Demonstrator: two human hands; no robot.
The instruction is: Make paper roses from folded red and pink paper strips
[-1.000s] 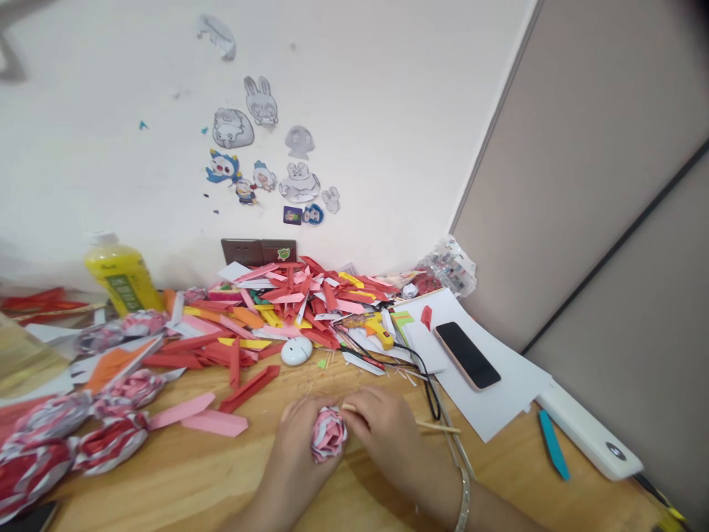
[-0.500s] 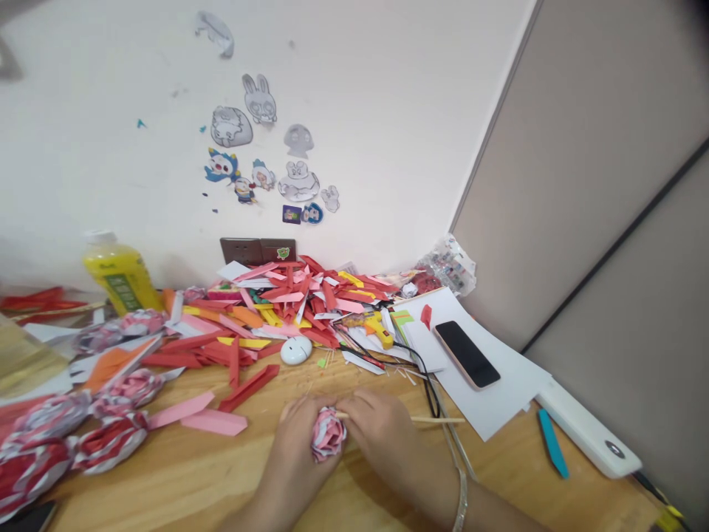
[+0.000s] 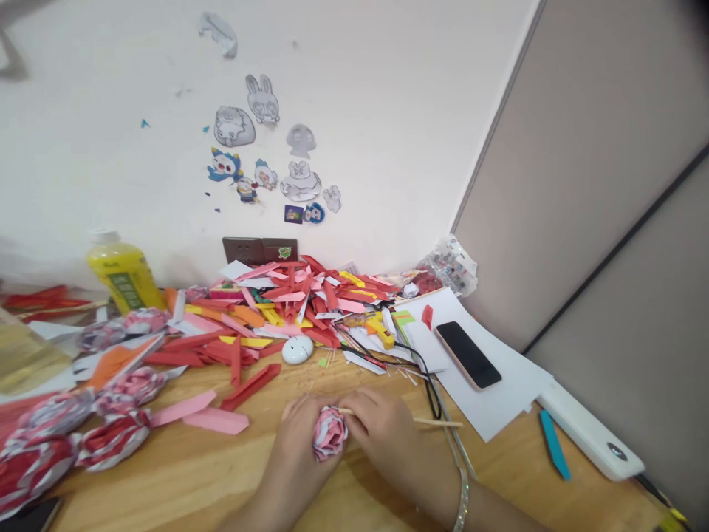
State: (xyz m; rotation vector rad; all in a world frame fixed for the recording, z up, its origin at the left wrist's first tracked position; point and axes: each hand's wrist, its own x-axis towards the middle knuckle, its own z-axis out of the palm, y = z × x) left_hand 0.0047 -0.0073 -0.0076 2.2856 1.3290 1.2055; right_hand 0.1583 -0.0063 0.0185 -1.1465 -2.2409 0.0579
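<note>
Near the front of the wooden table, my left hand is closed around a pink-and-white folded paper rose, whose spiral face shows between my hands. My right hand grips a thin wooden stick right beside the rose. One end of the stick meets the rose's upper right edge; the other sticks out past the back of my right hand. Whether the tip enters the rose is hidden by my fingers. Two folded pink paper strips lie left of my left hand, close to a red strip.
Behind my hands spreads a heap of folded paper strips, with a yellow glue gun and a white earbud case before it. Finished paper roses and a yellow bottle stand left. At right lie a phone and a teal cutter.
</note>
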